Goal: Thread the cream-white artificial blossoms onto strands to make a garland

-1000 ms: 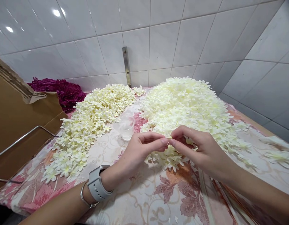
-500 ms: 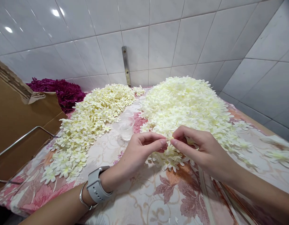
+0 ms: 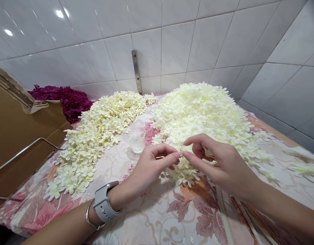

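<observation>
My left hand (image 3: pixel 157 161), with a watch and a bangle at the wrist, is closed, thumb and index finger pinched together. Whatever sits in that pinch is too small to name. My right hand (image 3: pixel 215 158) meets it at the fingertips; its thumb tip is against the left fingertips, and its index finger stands a little apart from the thumb. Both hands hover before the near edge of a big heap of pale cream artificial flower petals (image 3: pixel 200 109). Left of them stands a clear plastic cup (image 3: pixel 137 139) on the floral tablecloth (image 3: pixel 152 217).
A long pile of small cream artificial flowers (image 3: pixel 96 132) runs along the left. Behind it lies a dark magenta bunch (image 3: pixel 60 98), beside a cardboard box (image 3: pixel 24 136) with a metal rod (image 3: pixel 21 153). A tiled wall (image 3: pixel 172 44) with a metal bracket (image 3: pixel 136 71) closes off the back.
My right index finger has lifted away from its thumb, opening the pinch. The right thumb has shifted slightly left to the left fingertips. My left hand is nearly still.
</observation>
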Demonstrator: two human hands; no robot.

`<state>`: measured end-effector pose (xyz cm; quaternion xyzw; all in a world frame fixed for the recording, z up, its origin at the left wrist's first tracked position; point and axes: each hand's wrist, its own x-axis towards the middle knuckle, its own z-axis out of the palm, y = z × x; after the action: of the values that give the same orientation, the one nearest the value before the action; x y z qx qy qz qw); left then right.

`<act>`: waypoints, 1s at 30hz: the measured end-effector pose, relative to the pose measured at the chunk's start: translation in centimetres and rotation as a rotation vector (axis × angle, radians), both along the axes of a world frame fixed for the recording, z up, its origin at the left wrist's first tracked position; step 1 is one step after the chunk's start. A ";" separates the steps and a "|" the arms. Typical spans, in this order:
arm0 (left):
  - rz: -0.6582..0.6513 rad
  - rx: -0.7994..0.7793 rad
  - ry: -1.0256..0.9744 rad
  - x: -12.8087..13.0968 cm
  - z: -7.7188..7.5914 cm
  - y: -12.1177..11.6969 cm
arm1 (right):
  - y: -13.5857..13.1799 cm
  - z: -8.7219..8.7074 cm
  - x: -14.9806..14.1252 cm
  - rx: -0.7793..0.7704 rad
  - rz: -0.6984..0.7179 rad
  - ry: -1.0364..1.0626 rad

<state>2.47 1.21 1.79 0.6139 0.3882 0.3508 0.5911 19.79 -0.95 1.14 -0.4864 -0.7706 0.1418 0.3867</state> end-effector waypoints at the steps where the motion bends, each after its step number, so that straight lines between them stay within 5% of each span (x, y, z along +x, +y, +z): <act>1: 0.003 0.030 0.008 0.0 0.1 0.0 | 0.0 0.0 0.0 0.019 0.008 -0.023; 9: 0.016 0.159 0.055 -0.1 -0.1 -0.1 | 0.0 1.4 0.3 -0.369 0.167 0.158; 14: 0.136 0.278 0.035 0.0 -0.4 0.0 | 0.0 1.6 0.3 -0.440 0.102 0.347; 20: 0.026 0.457 0.095 -0.2 -0.2 -0.1 | 0.2 1.2 0.3 -0.515 0.117 0.459; 30: -0.036 0.342 0.042 -0.2 0.1 -0.1 | 0.5 1.0 0.5 -0.555 0.115 0.499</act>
<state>2.28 1.13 1.89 0.7196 0.3239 0.3881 0.4761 20.33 -0.45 2.17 -0.4792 -0.6110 0.4808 0.4074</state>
